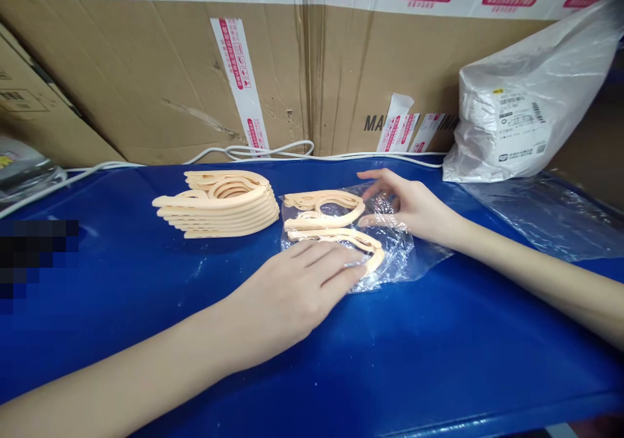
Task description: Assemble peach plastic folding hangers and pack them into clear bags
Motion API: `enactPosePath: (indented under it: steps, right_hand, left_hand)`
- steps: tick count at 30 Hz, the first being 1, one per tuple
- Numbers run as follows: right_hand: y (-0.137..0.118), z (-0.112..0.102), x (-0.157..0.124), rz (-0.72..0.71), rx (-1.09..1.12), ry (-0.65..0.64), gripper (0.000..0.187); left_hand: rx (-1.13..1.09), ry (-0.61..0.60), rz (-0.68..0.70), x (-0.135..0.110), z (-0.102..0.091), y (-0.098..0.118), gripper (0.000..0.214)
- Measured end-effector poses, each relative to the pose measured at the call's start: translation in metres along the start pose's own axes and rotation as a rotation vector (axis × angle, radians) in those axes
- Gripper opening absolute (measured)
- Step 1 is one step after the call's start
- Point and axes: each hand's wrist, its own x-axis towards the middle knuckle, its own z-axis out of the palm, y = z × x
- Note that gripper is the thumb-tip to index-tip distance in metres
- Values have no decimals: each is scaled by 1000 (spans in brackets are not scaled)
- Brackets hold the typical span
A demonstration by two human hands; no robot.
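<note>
Two peach plastic hanger pieces (pixel 325 220) lie inside a clear plastic bag (pixel 394 256) on the blue table (pixel 439 360). My left hand (pixel 297 288) rests flat on the bag's near edge, fingers stretched over the lower piece. My right hand (pixel 409 207) touches the bag's far right side, thumb and fingers apart against the film by the upper piece. A stack of several more peach hanger pieces (pixel 219 204) sits just left of the bag.
Large cardboard boxes (pixel 195 80) form a wall behind the table. A white cable (pixel 273 152) runs along their base. A white plastic parcel (pixel 526 113) stands at the back right, with a loose clear plastic sheet (pixel 546 214) in front of it.
</note>
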Motion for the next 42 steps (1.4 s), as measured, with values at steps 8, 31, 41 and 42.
enactPosePath:
  steps: [8,31,41,42]
  right_hand:
    - [-1,-21,-20,4,36,-315,109]
    - [-7,-15,-19,-5,-11,-310,93]
    - [-4,-19,-21,-61,-55,-333,91]
    - [-4,-20,-21,-64,-64,-343,93]
  left_hand:
    - [230,189,122,7,-3,12,37]
    - [406,76,33,-3,-1,21,37]
    - [352,54,-16,-1,-1,19,38]
    - [324,56,-22,-1,-2,18,35]
